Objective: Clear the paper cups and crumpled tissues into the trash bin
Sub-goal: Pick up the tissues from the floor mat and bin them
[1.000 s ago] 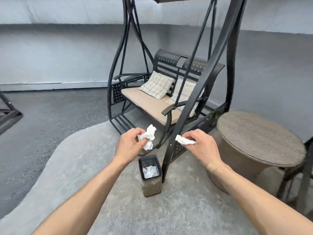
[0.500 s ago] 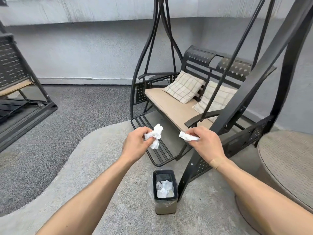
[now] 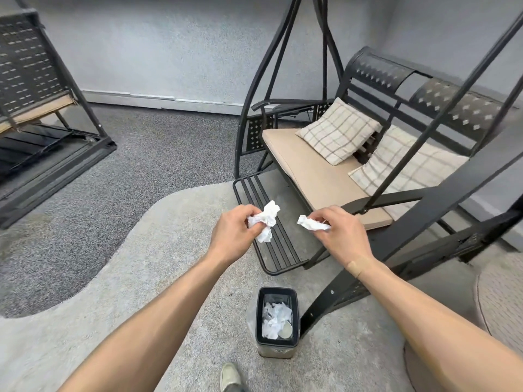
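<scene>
My left hand (image 3: 233, 233) grips a crumpled white tissue (image 3: 266, 220) that sticks out past the fingers. My right hand (image 3: 341, 232) pinches a smaller crumpled tissue (image 3: 311, 223). Both hands are held out in front of me, close together, above and beyond the trash bin (image 3: 259, 315). The bin is small, dark-rimmed and rectangular, and stands on the rug near my feet. Inside it lie several crumpled tissues (image 3: 276, 318) and what looks like a paper cup (image 3: 285, 331).
A black metal swing bench (image 3: 319, 165) with a beige cushion and two checked pillows stands ahead on the right; its slanted frame leg (image 3: 368, 275) passes right beside the bin. A woven round table (image 3: 501, 301) is at the right edge. Another bench frame (image 3: 42, 114) stands far left. My shoe (image 3: 229, 376) shows below.
The view has shifted forward and down: the bin now appears lower and closer to my feet. Both hands keep hold of their tissues and stay close together.
</scene>
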### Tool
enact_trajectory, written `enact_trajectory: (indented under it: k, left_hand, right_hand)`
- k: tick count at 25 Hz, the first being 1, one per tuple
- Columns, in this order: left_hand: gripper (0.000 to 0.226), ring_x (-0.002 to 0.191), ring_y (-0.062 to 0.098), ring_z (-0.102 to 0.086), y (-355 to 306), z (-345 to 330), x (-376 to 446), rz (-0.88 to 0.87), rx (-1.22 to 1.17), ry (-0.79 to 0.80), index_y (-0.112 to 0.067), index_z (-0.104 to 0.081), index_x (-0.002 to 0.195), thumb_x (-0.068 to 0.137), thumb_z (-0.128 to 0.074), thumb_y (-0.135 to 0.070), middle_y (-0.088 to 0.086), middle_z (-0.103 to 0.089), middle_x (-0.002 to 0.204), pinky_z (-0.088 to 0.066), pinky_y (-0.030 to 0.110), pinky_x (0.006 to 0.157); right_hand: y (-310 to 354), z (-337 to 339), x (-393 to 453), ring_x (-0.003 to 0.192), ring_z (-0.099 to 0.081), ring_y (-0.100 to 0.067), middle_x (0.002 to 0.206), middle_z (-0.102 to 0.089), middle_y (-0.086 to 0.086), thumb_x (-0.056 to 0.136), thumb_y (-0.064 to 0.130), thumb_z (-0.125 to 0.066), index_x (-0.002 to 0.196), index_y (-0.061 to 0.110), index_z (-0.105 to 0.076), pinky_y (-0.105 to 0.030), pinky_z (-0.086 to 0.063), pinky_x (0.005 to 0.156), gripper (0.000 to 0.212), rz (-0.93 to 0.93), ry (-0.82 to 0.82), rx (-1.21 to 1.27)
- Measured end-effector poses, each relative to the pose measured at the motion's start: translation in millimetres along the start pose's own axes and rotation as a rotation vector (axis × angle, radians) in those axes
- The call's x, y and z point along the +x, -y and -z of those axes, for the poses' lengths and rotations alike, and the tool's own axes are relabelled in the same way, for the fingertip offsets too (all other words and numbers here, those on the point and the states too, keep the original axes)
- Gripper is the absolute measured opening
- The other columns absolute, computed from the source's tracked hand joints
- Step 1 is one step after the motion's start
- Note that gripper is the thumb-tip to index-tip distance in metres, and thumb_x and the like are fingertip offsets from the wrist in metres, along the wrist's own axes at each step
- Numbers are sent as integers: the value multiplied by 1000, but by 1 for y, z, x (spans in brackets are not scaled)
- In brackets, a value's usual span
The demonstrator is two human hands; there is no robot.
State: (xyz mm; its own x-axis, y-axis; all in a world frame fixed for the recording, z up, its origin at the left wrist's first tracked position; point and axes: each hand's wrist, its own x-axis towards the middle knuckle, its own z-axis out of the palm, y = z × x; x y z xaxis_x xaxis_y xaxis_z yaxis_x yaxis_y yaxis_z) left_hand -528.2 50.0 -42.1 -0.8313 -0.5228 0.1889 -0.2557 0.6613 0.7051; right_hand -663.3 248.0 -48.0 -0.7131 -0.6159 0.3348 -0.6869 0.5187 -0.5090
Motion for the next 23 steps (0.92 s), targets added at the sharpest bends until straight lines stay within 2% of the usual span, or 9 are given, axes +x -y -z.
enact_trajectory:
  k: [6,11,16,20,23]
  left_hand:
    - [9,82,7,-56,47,-19,71,9,-33,71,-30,-67,89,83,-70,-24,-12,-65,90,-47,33,72]
    - [12,85,-5,-53,85,-45,113,28,-73,219,-32,-65,91,85,-70,-23,-14,-63,93,-38,21,69]
    - [12,90,9,-59,113,-78,119,63,-27,390,-29,-65,96,86,-70,-25,-11,-64,99,-45,30,77]
    - [15,90,4,-58,132,-111,107,151,-6,517,-29,-64,102,88,-68,-27,-14,-61,107,-42,26,83]
    - [16,81,-6,-53,146,-135,93,218,6,555,-29,-62,104,89,-67,-28,-13,-60,108,-47,28,85]
  right_hand:
    - [-17,-51,49,80,-60,-10,89,-62,16,73,17,-76,92,31,-69,-33,-50,69,25,-113,25,-4]
    - [-23,-93,63,86,-61,-10,93,-64,15,74,16,-76,93,30,-71,-33,-50,75,25,-312,40,13]
    - [-34,-127,53,87,-61,-8,91,-63,14,75,15,-75,94,31,-71,-34,-51,80,25,-482,80,27]
    - [-57,-153,40,88,-61,-11,96,-65,9,75,14,-74,95,30,-71,-34,-51,81,26,-566,138,45]
    - [-78,-178,23,81,-60,-11,95,-64,10,75,14,-73,96,31,-70,-32,-51,75,27,-612,220,50]
